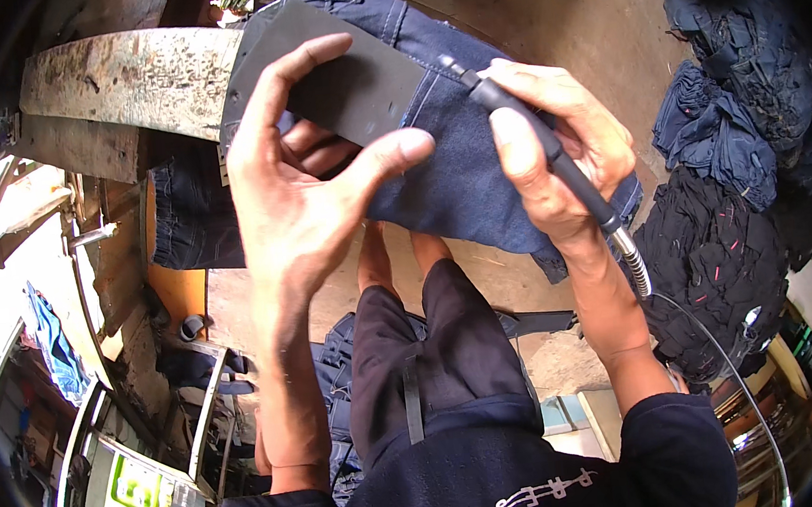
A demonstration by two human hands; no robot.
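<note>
A dark blue denim garment (pixel 461 167) is draped over the end of a worn wooden plank in front of me. On it lies a flat black rectangular pad (pixel 377 87). My left hand (pixel 281 202) is over the pad's near left side, thumb and index finger spread wide, holding nothing. Whether its fingertips touch the pad I cannot tell. In my right hand (pixel 598 135) is a black pen-shaped rotary tool handpiece (pixel 579 185), gripped between thumb and fingers. Its narrow tip points up and left, close to the pad's right corner. A metal spring sleeve and thin cable trail from its back end.
The wooden plank (pixel 135 79) runs out to the left, with a dark elastic-waisted garment (pixel 192 214) hanging below it. Folded blue denim (pixel 714 130) and a heap of black garments (pixel 710 251) are piled at right. The cable (pixel 724 361) curves down the right side.
</note>
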